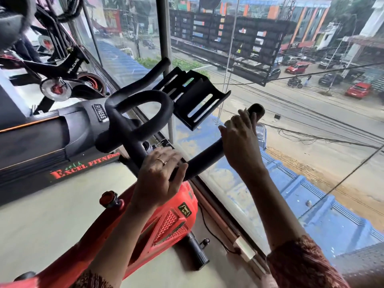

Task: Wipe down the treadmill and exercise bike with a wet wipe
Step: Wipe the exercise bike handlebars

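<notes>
l hand [160, 173], r hand [241, 140] grip curved matte-black handlebar [205, 155]; red grilled frame [170, 223]

Red exercise bike [172, 223] at 6 o'clock, its black handlebar [133, 132] running thru centre. L hand [160, 175] grips the handlebar's middle, just under the loop, with a ring on one finger. R hand [239, 140] at 3 o'clock wraps the handlebar's rt arm near its end. Slotted black device tray [197, 100] at 12. Treadmill [41, 138] w/ "EXCEL FITNESS" lettering at 9 — second bike [62, 67] at 10, by the window [301, 132].
</notes>
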`<state>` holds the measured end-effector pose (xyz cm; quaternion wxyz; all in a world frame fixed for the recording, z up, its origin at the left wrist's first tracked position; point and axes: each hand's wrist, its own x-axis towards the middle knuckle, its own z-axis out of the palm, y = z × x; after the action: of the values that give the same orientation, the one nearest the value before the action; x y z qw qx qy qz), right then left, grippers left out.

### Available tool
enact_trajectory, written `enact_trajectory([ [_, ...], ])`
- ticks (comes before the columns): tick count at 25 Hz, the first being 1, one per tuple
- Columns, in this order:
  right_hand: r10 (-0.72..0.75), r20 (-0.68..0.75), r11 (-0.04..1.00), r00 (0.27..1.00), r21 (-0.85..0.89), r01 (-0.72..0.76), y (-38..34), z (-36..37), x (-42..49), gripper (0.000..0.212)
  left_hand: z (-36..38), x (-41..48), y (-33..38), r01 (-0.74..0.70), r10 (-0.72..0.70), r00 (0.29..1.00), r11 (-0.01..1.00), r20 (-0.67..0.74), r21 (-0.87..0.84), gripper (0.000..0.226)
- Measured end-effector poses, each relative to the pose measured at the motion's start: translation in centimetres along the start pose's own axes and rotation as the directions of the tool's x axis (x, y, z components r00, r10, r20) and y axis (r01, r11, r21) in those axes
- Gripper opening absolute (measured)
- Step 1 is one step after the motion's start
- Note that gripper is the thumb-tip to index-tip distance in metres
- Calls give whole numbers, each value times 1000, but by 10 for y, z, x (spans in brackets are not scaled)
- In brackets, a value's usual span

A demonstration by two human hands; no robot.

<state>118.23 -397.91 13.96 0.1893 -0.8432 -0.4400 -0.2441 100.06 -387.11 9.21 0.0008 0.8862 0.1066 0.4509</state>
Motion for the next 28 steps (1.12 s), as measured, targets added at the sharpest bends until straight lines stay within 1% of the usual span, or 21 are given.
enact_trajectory([
  [2, 74, -109, 994, 991, 92, -64, -28, 8, -16, 13, -4, -5, -16, 7, -7, 1000, 1000, 15, 2, 42],
  [3, 102, -150, 989, 983, 125, -84, -42, 11, -22, 9, -6, -7, -26, 7, -7, 1000, 1000, 26, -6, 44],
  [4, 126, -181, 986, 975, 131, -103, -53, 13, -28, 12, -8, -9, -37, 1, 0, 999, 1000, 37, -22, 46],
  [6, 155, -197, 984, 968, 112, -135, -74, 15, -35, 18, -12, -11, -61, -28, 32, 998, 997, 59, -71, 49],
  [8, 197, -195, 979, 961, 92, -182, -98, 16, -43, 21, -15, -11, -84, -98, 111, 988, 987, 103, -128, 54],
  [9, 202, -180, 979, 963, 50, -196, -112, 17, -47, 22, -15, -11, -91, -149, 167, 978, 978, 123, -145, 54],
  [11, 205, -151, 974, 967, -65, -217, -146, 21, -58, 17, -18, -12, -105, -240, 267, 954, 954, 140, -181, 50],
  [13, 250, -92, 956, 964, -133, -261, -182, 22, -64, 22, -23, -15, -121, -261, 297, 946, 934, 126, -243, 47],
  [16, 347, -45, 916, 937, -197, -349, -224, 27, -64, 18, -31, -20, -148, -263, 310, 944, 915, 114, -305, 45],
  [17, 366, -33, 918, 930, -153, -367, -236, 31, -63, 18, -32, -21, -156, -268, 314, 944, 911, 105, -312, 45],
  [18, 373, -31, 927, 927, -16, -374, -246, 32, -57, 25, -33, -21, -164, -256, 299, 950, 912, 94, -320, 44],
  [19, 379, -46, 915, 924, 165, -367, -253, 32, -48, 31, -34, -19, -172, -222, 263, 961, 917, 84, -333, 44],
  [20, 373, -107, 899, 922, 289, -330, -256, 32, -37, 29, -34, -17, -180, -171, 212, 974, 920, 81, -352, 44],
  [21, 344, -170, 902, 923, 333, -275, -254, 36, -26, 26, -34, -13, -187, -114, 157, 984, 919, 85, -378, 45],
  [22, 292, -192, 927, 937, 297, -228, -251, 40, -17, 27, -33, -9, -194, -61, 109, 990, 910, 95, -409, 45],
  [23, 216, -172, 961, 961, 213, -178, -248, 46, -10, 32, -32, -7, -199, -21, 75, 991, 898, 107, -440, 46],
  [24, 136, -126, 989, 983, 80, -127, -247, 55, -7, 39, -29, -5, -202, 6, 57, 991, 884, 121, -468, 46],
  [25, 72, -90, 994, 993, -75, -79, -248, 64, -10, 44, -27, -4, -202, 19, 54, 989, 872, 134, -490, 47],
  [26, 41, -64, 978, 997, -204, -53, -248, 71, -19, 48, -26, -4, -200, 15, 64, 988, 865, 141, -501, 47],
  [27, 24, -73, 954, 997, -296, -45, -247, 77, -31, 50, -24, -3, -197, -7, 90, 986, 863, 139, -506, 47],
  [28, 25, -89, 938, 996, -343, -54, -241, 76, -45, 50, -23, -2, -194, -49, 130, 983, 862, 127, -505, 47],
])
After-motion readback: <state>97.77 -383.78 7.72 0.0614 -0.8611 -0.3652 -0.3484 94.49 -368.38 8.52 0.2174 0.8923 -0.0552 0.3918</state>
